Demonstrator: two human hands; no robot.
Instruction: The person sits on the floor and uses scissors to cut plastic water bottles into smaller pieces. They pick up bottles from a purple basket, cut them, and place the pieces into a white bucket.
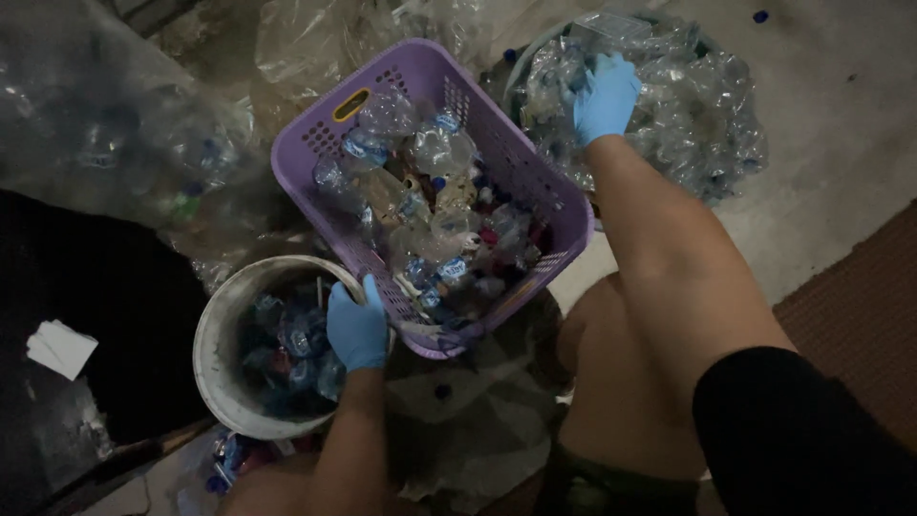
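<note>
Blue-gloved left hand (357, 328) — fingers curled over the rim of the white bucket (212, 330) of labels, just below-left of the purple basket (420, 81). Right hand (605, 96), gloved, fingers closed on crushed clear bottles (697, 105) in the tub right of the basket — bottles fill the basket too.

Dim light over a pale concrete floor (841, 115) and brown mat (860, 325).

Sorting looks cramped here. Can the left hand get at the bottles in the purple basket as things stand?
Probably yes. The left hand rests at the white bucket rim, right beside the purple basket, whose top is open, with crushed bottles heaped uncovered.
</note>
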